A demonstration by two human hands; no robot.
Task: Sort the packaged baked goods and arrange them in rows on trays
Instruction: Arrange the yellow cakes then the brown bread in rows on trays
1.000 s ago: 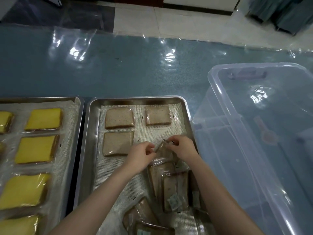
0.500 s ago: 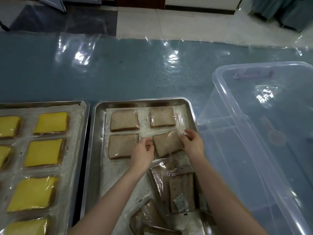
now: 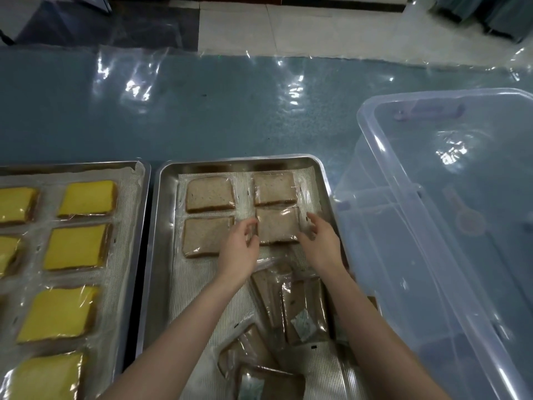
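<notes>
A steel tray (image 3: pixel 165 226) in the middle holds wrapped brown bread slices in two rows at its far end. The newest slice (image 3: pixel 277 225) lies flat in the second row on the right, below another slice (image 3: pixel 275 188) and beside two on the left (image 3: pixel 209 194) (image 3: pixel 206 236). My left hand (image 3: pixel 239 251) hovers at its left edge with fingers loosely curved. My right hand (image 3: pixel 320 241) is at its right edge, fingers relaxed and spread. Neither hand grips it. Several unsorted brown packages (image 3: pixel 302 310) lie piled on the near part of the tray.
A second steel tray (image 3: pixel 138 180) on the left carries rows of wrapped yellow cake slices (image 3: pixel 76 246). A large clear plastic bin (image 3: pixel 383 157) stands on the right, close to the middle tray. Crinkled clear film covers the blue table (image 3: pixel 216 111) beyond.
Both hands lifted a brown slice from the pile, carried it forward, laid it flat in the second row on the right, and let go.
</notes>
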